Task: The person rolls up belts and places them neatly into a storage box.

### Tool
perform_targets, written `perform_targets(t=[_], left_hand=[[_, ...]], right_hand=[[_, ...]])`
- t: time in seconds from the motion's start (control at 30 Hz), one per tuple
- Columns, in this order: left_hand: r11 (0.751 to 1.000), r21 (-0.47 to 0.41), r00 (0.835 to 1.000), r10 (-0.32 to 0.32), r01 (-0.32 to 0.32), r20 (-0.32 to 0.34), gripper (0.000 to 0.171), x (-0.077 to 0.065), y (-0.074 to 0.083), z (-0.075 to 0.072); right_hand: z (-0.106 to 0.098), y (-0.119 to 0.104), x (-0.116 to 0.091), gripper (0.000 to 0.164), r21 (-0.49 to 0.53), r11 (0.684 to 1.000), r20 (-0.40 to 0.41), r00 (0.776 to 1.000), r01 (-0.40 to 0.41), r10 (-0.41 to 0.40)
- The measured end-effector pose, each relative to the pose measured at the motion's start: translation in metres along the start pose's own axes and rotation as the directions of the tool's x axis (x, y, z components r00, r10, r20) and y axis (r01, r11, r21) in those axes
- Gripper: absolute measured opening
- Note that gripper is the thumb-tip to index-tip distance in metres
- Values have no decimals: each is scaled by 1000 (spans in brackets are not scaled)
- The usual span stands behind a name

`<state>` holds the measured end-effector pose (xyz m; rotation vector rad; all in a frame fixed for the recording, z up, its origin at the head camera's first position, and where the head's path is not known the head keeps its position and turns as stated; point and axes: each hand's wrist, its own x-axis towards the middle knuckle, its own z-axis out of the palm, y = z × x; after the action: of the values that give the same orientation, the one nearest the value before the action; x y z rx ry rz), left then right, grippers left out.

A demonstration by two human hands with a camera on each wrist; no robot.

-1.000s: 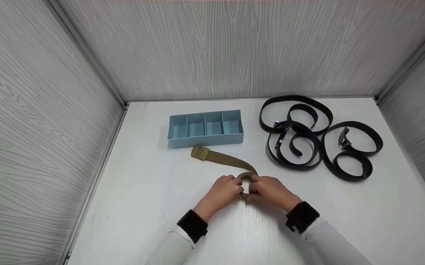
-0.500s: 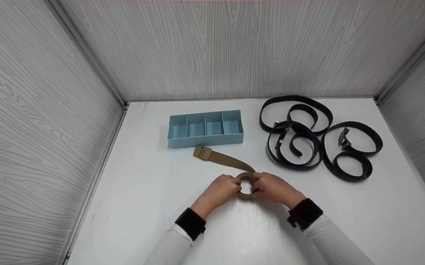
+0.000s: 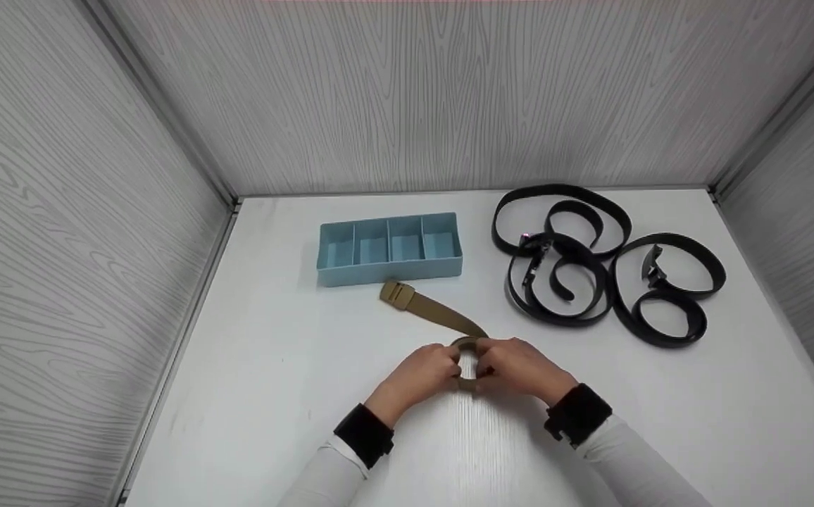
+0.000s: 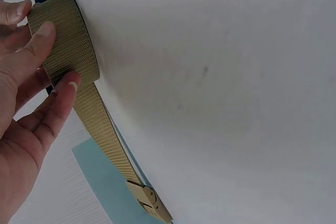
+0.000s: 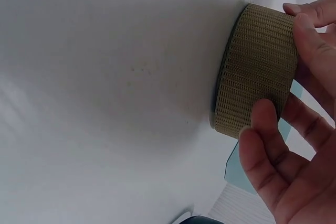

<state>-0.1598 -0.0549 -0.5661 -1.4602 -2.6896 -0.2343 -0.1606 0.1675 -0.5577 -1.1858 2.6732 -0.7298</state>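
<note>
A tan woven belt (image 3: 442, 315) lies partly wound into an upright coil (image 4: 68, 40) on the white table. Its loose strap runs up and left to a tan buckle (image 3: 398, 295), just in front of the blue tray. My left hand (image 3: 421, 373) holds the coil's left side, thumb and fingertips on the webbing. From the right, my right hand (image 3: 520, 366) grips the same coil, with fingers inside the ring. In the right wrist view the rolled webbing (image 5: 257, 66) stands on its edge between thumb and fingers.
A blue tray (image 3: 389, 270) with several compartments stands behind the buckle. To the right lie black belts (image 3: 569, 320), loosely looped with metal buckles. Grey wood-grain panels (image 3: 379, 98) border the table at the back and sides.
The buckle end has slid to the right, closer to the coil, and the free strap looks shorter. Both hands stay on the coil, their fingers shifting around it.
</note>
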Motion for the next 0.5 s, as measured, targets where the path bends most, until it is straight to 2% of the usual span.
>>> perform_targets(t=[0.13,0.23,0.37,0.5], left_hand=[[995,-95,1000,-9,11,25,5,0,-4,-1],[992,-118,999,-32,37,44,5,0,-5,-2],[996,-69,997,-62,65,45,3,0,0,-3],[999,5,999,-43,43,16,5,0,4,-3]], right_hand=[[-5,5,-1,12,36,999,9,1000,6,-7],[-6,8,-1,13,57,998,14,1000,24,-25],[-3,8,0,13,89,995,12,999,35,-37],[0,6,1,10,68,998,13,1000,5,-6]])
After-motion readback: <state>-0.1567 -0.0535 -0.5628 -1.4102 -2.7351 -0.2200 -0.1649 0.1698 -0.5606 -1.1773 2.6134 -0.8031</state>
